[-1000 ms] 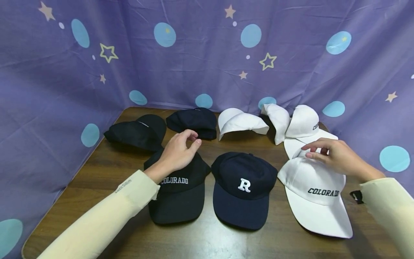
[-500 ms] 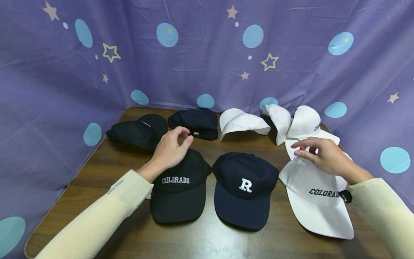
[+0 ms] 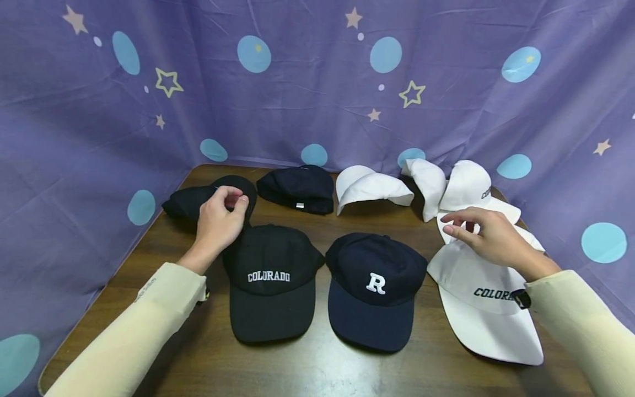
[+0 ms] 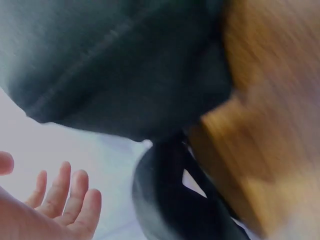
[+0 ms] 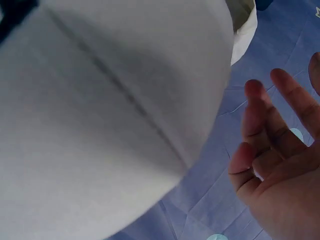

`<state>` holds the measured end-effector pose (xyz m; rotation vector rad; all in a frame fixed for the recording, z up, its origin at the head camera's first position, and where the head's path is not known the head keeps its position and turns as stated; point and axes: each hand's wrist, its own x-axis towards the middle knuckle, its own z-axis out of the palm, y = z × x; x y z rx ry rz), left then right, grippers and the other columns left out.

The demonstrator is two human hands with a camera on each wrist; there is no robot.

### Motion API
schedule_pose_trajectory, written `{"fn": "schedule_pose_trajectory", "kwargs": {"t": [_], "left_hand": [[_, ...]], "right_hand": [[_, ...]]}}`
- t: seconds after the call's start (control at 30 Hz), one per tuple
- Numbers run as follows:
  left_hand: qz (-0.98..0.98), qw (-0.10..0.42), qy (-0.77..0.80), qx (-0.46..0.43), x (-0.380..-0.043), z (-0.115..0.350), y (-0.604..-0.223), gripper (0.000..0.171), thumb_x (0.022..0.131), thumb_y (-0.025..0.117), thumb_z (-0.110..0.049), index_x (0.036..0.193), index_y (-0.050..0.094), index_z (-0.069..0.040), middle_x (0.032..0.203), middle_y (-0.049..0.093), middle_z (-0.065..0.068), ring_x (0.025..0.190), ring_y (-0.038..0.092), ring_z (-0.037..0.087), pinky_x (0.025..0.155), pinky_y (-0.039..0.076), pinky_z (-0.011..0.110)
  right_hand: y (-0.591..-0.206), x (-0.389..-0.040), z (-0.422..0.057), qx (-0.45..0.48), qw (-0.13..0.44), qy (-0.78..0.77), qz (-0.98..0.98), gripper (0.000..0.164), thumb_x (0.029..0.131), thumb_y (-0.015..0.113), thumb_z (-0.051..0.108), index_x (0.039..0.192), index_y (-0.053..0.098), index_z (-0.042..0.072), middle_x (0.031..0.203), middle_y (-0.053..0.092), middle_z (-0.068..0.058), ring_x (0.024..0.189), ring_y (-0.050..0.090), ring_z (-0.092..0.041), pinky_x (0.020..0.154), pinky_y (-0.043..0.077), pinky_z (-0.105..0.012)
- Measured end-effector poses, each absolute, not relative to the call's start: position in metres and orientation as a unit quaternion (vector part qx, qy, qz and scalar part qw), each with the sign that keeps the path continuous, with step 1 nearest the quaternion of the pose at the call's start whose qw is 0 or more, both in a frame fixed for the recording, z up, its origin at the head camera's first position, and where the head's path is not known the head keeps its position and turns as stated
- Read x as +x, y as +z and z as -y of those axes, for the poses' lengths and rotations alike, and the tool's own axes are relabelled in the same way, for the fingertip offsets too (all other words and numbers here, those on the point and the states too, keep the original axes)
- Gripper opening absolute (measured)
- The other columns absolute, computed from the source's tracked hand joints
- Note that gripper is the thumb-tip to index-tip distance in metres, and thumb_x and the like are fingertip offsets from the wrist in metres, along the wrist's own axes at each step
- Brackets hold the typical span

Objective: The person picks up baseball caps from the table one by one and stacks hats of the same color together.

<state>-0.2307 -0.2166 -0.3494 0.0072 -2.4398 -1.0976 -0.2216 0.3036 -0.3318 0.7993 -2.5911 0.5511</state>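
Observation:
In the head view my left hand [image 3: 220, 218] hovers with loosely bent fingers over a black cap [image 3: 186, 203] at the back left. Just right of it lies a black COLORADO cap [image 3: 273, 309], brim toward me. My right hand [image 3: 491, 234], fingers relaxed and holding nothing, is above the crown of a white COLORADO cap [image 3: 488, 325] at the front right. Between the two front caps sits a navy cap [image 3: 372, 325] with a white R. The left wrist view has the empty left hand [image 4: 60, 210] beside dark fabric; the right wrist view has the right hand [image 5: 285, 165] beside white fabric.
Along the back edge of the wooden table [image 3: 317, 369] lie a dark cap [image 3: 297, 187], a white cap [image 3: 372, 187], another white cap [image 3: 428, 184] and a white lettered cap [image 3: 466, 187]. A purple curtain [image 3: 317, 105] hangs behind and beside the table.
My left hand has moved left, from over the black COLORADO cap to over the back-left black cap. My right hand has drifted slightly left. The caps have stayed put.

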Motion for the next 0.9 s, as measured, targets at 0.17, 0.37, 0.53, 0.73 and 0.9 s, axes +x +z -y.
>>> {"fn": "schedule_pose_trajectory", "kwargs": {"t": [0.17, 0.37, 0.53, 0.73, 0.9], "left_hand": [[0.879, 0.248, -0.404, 0.046, -0.229, 0.232, -0.354, 0.03, 0.103, 0.057, -0.028, 0.117, 0.066, -0.003, 0.103, 0.067, 0.015, 0.098, 0.06, 0.029, 0.087, 0.043, 0.041], [0.873, 0.269, -0.397, 0.089, -0.23, 0.249, -0.362, 0.031, 0.102, 0.056, -0.03, 0.112, 0.066, -0.002, 0.098, 0.066, 0.016, 0.094, 0.059, 0.029, 0.082, 0.042, 0.038], [0.878, 0.245, -0.388, 0.139, -0.231, 0.262, -0.371, 0.036, 0.103, 0.054, -0.036, 0.113, 0.065, -0.003, 0.1, 0.064, 0.015, 0.099, 0.059, 0.033, 0.082, 0.041, 0.043], [0.863, 0.23, -0.401, 0.204, -0.233, 0.275, -0.381, 0.049, 0.101, 0.054, -0.045, 0.122, 0.056, -0.001, 0.113, 0.061, 0.019, 0.112, 0.055, 0.039, 0.093, 0.041, 0.051], [0.837, 0.208, -0.442, 0.249, -0.233, 0.282, -0.385, 0.063, 0.098, 0.056, -0.049, 0.136, 0.042, -0.001, 0.128, 0.052, 0.024, 0.123, 0.049, 0.042, 0.104, 0.036, 0.053]], "right_hand": [[-0.332, -0.22, -0.301, 0.268, 0.18, 0.19, 0.927, 0.021, 0.093, 0.077, 0.018, 0.114, 0.077, 0.012, 0.091, 0.07, 0.004, 0.083, 0.058, -0.011, 0.064, 0.042, -0.026], [-0.331, -0.217, -0.302, 0.258, 0.175, 0.201, 0.929, 0.026, 0.095, 0.075, 0.021, 0.12, 0.075, 0.013, 0.11, 0.073, -0.005, 0.098, 0.062, -0.024, 0.071, 0.044, -0.035], [-0.332, -0.213, -0.303, 0.242, 0.18, 0.211, 0.93, 0.026, 0.096, 0.075, 0.023, 0.12, 0.075, 0.013, 0.115, 0.073, -0.008, 0.102, 0.064, -0.026, 0.074, 0.044, -0.04], [-0.337, -0.209, -0.302, 0.226, 0.183, 0.22, 0.931, 0.024, 0.096, 0.075, 0.024, 0.118, 0.075, 0.014, 0.117, 0.073, -0.01, 0.108, 0.063, -0.027, 0.078, 0.046, -0.044], [-0.339, -0.205, -0.303, 0.219, 0.185, 0.231, 0.93, 0.023, 0.096, 0.075, 0.024, 0.116, 0.076, 0.014, 0.117, 0.073, -0.012, 0.113, 0.063, -0.032, 0.084, 0.045, -0.051]]}}
